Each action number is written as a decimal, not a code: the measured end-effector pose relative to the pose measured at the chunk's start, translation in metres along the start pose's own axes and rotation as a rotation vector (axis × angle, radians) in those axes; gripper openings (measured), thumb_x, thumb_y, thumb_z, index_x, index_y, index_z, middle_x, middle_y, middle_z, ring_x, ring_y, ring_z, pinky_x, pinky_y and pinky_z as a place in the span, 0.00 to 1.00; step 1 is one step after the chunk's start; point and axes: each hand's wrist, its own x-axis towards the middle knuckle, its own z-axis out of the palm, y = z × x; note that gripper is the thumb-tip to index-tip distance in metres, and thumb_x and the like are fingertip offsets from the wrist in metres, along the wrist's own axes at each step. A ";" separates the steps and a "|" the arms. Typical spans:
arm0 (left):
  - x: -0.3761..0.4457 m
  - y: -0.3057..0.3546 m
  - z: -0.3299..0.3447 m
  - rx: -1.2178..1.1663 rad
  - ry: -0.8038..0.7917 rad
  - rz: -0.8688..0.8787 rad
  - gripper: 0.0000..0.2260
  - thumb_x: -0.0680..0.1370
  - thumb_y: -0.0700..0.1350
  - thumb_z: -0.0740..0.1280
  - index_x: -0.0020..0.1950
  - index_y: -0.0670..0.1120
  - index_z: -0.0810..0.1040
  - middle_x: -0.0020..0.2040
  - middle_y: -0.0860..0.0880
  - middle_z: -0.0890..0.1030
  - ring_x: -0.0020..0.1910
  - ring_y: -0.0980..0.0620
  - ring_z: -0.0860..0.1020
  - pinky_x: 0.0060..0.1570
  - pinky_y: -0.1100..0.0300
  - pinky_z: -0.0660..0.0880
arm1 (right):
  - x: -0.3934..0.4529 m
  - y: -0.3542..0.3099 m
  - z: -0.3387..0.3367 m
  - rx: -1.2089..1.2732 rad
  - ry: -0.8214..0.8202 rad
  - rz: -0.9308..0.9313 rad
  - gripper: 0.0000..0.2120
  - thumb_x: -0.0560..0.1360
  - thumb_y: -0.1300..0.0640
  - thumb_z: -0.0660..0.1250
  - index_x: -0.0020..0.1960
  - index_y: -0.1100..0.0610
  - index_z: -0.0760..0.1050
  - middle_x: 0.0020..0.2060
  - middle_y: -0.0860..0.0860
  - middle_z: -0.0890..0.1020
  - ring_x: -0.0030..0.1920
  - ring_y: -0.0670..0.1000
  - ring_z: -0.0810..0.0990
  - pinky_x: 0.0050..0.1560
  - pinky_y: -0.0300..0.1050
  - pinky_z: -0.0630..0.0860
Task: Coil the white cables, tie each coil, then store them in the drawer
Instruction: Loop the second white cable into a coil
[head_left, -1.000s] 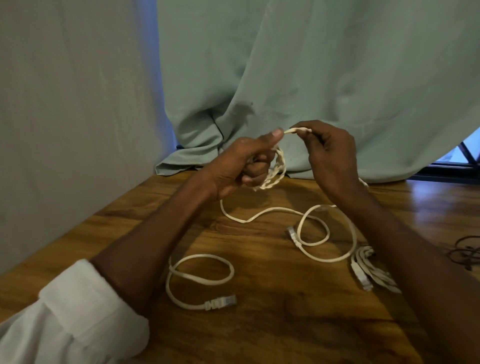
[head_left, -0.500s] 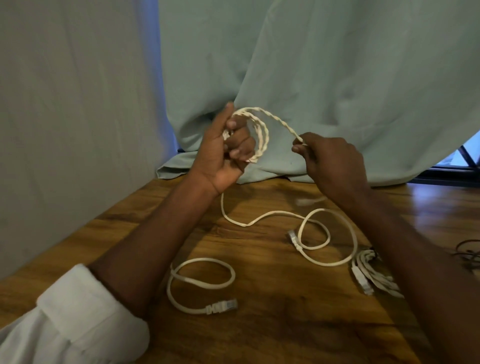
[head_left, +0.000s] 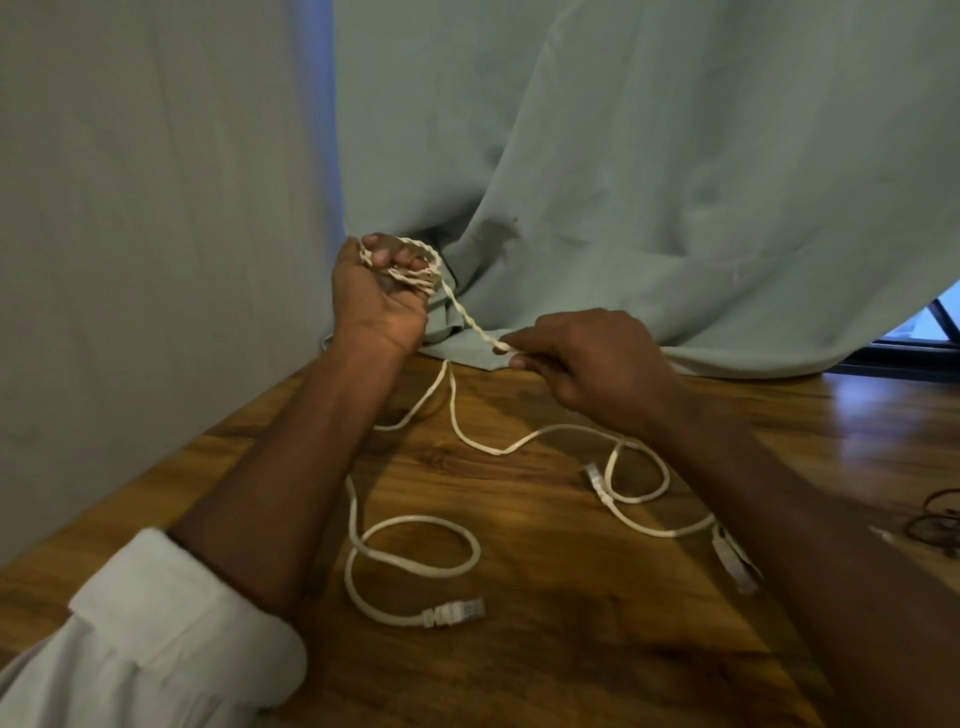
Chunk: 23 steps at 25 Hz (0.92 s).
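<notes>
Wooden table (head_left: 545, 670); left hand (head_left: 379, 296) grips twisted cable (head_left: 470, 319) coil, strand slanting down-right into right hand (head_left: 587, 358) pinch.

Two hands (head_left: 379, 301) (head_left: 597, 364), three cable plugs (head_left: 454, 613) (head_left: 596, 480) (head_left: 732, 564), one curtain (head_left: 649, 182), one table (head_left: 571, 649)

Green curtain (head_left: 675, 182) (draped) on wooden table (head_left: 571, 649)
</notes>
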 end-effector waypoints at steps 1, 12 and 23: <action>-0.005 -0.004 0.006 0.141 0.006 0.042 0.22 0.88 0.48 0.52 0.34 0.48 0.68 0.23 0.52 0.67 0.23 0.53 0.68 0.27 0.65 0.69 | 0.002 -0.007 0.002 0.002 -0.027 -0.044 0.12 0.81 0.50 0.67 0.63 0.46 0.84 0.47 0.46 0.87 0.45 0.51 0.82 0.37 0.40 0.64; -0.055 -0.052 0.008 1.410 -0.527 0.103 0.25 0.88 0.49 0.57 0.34 0.40 0.75 0.29 0.40 0.74 0.27 0.49 0.72 0.31 0.59 0.70 | 0.005 -0.004 -0.027 0.086 0.236 0.000 0.08 0.79 0.54 0.69 0.54 0.51 0.85 0.46 0.46 0.86 0.43 0.44 0.75 0.43 0.45 0.75; -0.056 -0.058 0.017 0.970 -0.617 -0.303 0.21 0.87 0.52 0.58 0.34 0.47 0.65 0.20 0.52 0.59 0.17 0.54 0.57 0.21 0.60 0.53 | -0.006 0.032 -0.025 0.427 0.421 0.313 0.09 0.78 0.57 0.71 0.55 0.56 0.88 0.40 0.44 0.84 0.40 0.43 0.81 0.46 0.49 0.78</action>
